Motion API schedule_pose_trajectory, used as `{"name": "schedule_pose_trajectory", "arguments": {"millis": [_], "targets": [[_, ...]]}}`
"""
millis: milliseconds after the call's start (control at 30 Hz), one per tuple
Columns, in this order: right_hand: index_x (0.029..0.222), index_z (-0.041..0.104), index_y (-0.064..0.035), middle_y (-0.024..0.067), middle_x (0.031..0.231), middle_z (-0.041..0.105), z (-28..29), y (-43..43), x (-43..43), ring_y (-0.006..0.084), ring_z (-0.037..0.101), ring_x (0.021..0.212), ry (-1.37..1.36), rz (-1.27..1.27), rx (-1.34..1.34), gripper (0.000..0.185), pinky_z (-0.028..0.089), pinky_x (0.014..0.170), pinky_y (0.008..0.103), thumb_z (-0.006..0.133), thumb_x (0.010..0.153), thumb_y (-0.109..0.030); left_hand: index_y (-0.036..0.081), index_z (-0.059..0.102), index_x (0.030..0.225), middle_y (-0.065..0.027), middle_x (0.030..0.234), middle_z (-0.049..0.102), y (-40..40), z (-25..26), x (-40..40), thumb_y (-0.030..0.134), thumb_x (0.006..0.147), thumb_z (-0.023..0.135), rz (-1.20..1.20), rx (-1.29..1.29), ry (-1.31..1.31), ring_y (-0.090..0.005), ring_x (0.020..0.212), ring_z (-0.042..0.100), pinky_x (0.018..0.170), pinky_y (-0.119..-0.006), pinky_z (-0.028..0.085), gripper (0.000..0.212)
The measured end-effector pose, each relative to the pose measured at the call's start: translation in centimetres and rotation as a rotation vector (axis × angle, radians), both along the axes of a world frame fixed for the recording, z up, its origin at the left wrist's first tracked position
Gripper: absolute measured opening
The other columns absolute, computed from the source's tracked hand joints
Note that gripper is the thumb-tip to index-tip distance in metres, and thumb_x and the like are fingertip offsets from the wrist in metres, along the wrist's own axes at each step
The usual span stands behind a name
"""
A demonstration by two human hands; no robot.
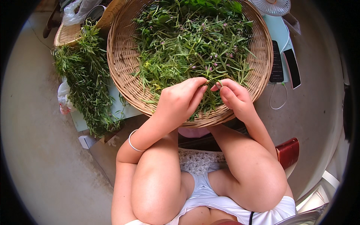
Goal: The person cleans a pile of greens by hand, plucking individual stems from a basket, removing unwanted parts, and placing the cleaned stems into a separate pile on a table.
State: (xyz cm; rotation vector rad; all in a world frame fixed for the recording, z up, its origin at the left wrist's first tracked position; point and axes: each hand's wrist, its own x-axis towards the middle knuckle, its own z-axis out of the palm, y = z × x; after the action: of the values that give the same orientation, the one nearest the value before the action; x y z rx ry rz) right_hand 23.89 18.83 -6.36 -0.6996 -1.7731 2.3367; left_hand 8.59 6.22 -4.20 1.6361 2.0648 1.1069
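Observation:
A round wicker basket (119,60) rests in front of me, heaped with cut leafy green stems (180,53), some bearing small pink flowers. Over its near rim, my left hand (181,97) pinches a thin green plant stem (218,76) between thumb and fingers. Just to the right, my right hand (236,97) has thumb and forefinger closed on the lower part of the same sprig. A small dark-grey thing (218,85) shows at the right fingertips, too small to name. The fingertips of both hands are close together but apart.
Left of the basket, a pile of uncut leafy stems (87,84) hangs over a pale table (126,112). A woven tray (67,35) and plastic bag (74,12) lie behind it. Rightward are a phone (277,62) on a white cable, another dark-screened device (292,69) and a small fan (271,5).

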Motion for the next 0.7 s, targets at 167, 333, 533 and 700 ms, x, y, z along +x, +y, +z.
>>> {"name": "schedule_pose_trajectory", "arguments": {"millis": [167, 333, 533, 700], "targets": [[0.096, 0.059, -0.0033, -0.0052, 0.068, 0.044, 0.0, 0.3, 0.2, 0.0013, 0.035, 0.056, 0.01, -0.048, -0.111, 0.027, 0.028, 0.05, 0.0172, 0.048, 0.093, -0.028, 0.003, 0.057, 0.104, -0.011, 0.077, 0.065, -0.2, -0.3, 0.0, 0.005, 0.082, 0.06, -0.024, -0.014, 0.031, -0.0209, 0.065, 0.065, 0.056, -0.029, 0.05, 0.022], [0.101, 0.054, -0.0036, -0.0061, 0.07, 0.044, -0.1, 0.1, 0.3, 0.0001, 0.034, 0.056, 0.059, -0.081, -0.11, 0.027, 0.026, 0.049, 0.0161, 0.053, 0.091, -0.029, 0.004, 0.058, 0.099, -0.0084, 0.074, 0.064, -0.7, -0.2, -0.4, 0.005, 0.081, 0.061, 0.076, -0.122, 0.02, -0.0177, 0.061, 0.063, 0.052, -0.026, 0.048, 0.019], [0.1, 0.052, -0.004, -0.0065, 0.073, 0.047, -0.2, -0.2, 0.3, -0.0014, 0.035, 0.061, 0.121, -0.301, -0.03, 0.024, 0.026, 0.053, 0.0141, 0.065, 0.083, -0.013, 0.006, 0.061, 0.093, -0.0051, 0.067, 0.061, -0.6, 0.6, -0.3, 0.007, 0.078, 0.064, 0.019, 0.064, 0.227, -0.0166, 0.052, 0.056, 0.046, -0.027, 0.044, 0.015], [0.091, 0.056, -0.0035, -0.0064, 0.07, 0.048, -0.1, -1.0, 0.6, -0.0014, 0.038, 0.061, 0.077, -0.346, 0.095, 0.012, 0.029, 0.053, 0.0151, 0.064, 0.084, -0.01, 0.006, 0.064, 0.089, -0.0048, 0.067, 0.061, -0.6, 0.6, -0.1, 0.007, 0.075, 0.066, -0.077, 0.041, 0.256, -0.0176, 0.054, 0.055, 0.047, -0.028, 0.044, 0.014]]}}
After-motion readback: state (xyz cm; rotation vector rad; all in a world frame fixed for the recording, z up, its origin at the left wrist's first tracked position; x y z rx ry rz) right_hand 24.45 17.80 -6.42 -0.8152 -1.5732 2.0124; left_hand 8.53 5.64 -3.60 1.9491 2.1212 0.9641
